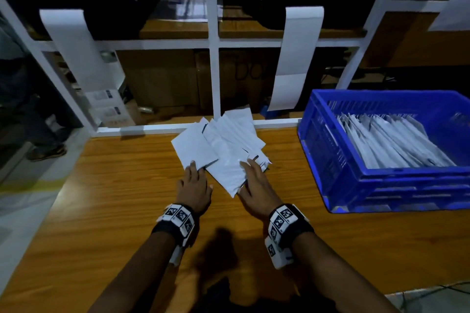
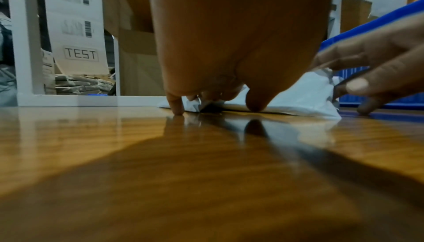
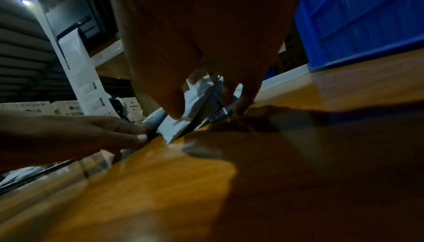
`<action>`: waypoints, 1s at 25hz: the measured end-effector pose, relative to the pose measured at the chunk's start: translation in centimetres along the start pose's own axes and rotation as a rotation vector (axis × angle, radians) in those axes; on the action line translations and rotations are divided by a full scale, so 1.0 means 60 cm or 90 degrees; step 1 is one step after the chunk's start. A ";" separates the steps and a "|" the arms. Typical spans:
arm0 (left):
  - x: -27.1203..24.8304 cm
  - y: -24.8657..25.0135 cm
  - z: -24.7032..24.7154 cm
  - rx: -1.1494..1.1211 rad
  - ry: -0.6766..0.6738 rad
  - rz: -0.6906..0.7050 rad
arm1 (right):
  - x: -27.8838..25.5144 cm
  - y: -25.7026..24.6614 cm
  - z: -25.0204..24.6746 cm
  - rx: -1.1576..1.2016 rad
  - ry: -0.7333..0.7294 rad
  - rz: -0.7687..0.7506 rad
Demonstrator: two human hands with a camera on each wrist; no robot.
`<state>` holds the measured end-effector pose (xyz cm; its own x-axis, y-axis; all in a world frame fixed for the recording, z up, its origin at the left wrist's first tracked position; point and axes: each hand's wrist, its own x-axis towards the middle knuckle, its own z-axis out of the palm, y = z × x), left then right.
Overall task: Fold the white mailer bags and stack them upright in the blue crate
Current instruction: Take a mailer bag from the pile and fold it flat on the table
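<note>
A loose pile of white mailer bags (image 1: 221, 145) lies fanned out at the far middle of the wooden table (image 1: 122, 185). My left hand (image 1: 194, 176) rests with straight fingers on the near corner of the leftmost bag; its fingertips (image 2: 177, 109) touch bag and table. My right hand (image 1: 250, 176) holds the top mailer bag (image 1: 226, 173) at its near end, fingers on top and thumb (image 3: 175, 106) at the raised edge. The blue crate (image 1: 330, 160) stands at the right, with several folded bags (image 1: 391, 142) leaning upright inside.
A white frame rail (image 1: 152, 129) runs along the table's far edge, with an upright post (image 1: 215, 71) behind the pile. Long white label strips (image 1: 292, 58) hang from the frame. The crate's left wall stands close to my right hand.
</note>
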<state>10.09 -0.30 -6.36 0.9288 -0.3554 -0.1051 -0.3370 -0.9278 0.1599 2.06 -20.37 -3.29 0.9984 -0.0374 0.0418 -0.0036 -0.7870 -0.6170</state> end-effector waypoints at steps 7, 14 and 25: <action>-0.031 0.012 -0.044 -0.113 0.145 0.125 | -0.004 0.008 0.001 0.049 0.109 0.011; -0.128 0.048 -0.048 -0.171 0.287 0.340 | -0.036 -0.008 -0.060 0.394 0.155 0.072; -0.195 0.064 -0.008 -0.036 0.125 0.606 | -0.109 0.033 -0.073 0.480 0.154 0.254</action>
<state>-2.00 0.37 -4.06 0.2832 -0.9237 0.2581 -0.9569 -0.2540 0.1410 -4.72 -24.40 -1.32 0.8912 -0.4187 -0.1745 -0.2256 -0.0755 -0.9713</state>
